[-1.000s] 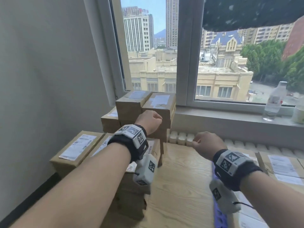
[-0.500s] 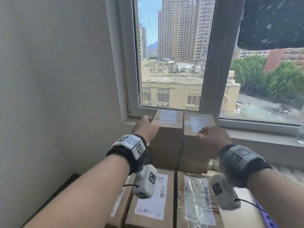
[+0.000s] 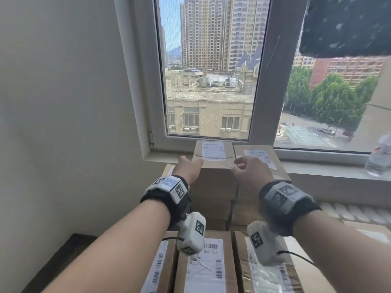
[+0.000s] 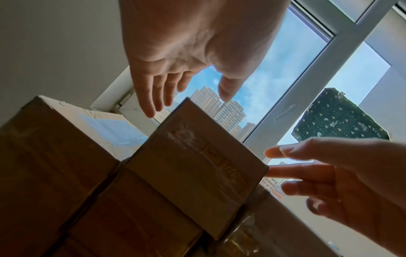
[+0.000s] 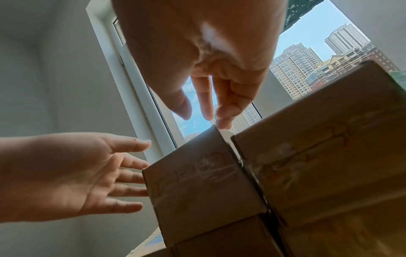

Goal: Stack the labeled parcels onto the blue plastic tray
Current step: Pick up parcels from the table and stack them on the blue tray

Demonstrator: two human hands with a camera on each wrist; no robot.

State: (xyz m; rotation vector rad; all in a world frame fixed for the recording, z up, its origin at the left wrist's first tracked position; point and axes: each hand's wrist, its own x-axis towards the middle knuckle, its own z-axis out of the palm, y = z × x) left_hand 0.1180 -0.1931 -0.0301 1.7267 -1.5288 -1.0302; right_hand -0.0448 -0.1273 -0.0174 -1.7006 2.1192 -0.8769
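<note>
Brown cardboard fills the corner under the window: a stack of parcels rises against the sill, with more flat parcels in the foreground row below the wrists. The grey-white wall closes the left side, and a dark patterned cloth hangs at the upper right of the glass. A clear water bottle stands on the sill far to the right.

The top left parcel sits at the top of the stack, its short end facing the person and a white printed label on its upper face. Just beside it, touching along one long edge, lies the top right parcel, also labelled. Clear tape crosses both short ends in the wrist views.

The left hand reaches along the left side of the top left parcel with fingers straight and spread, holding nothing. The right hand hovers over the seam between the two top parcels, fingers loosely bent and apart, gripping nothing; whether its fingertips touch the cardboard cannot be told.
</note>
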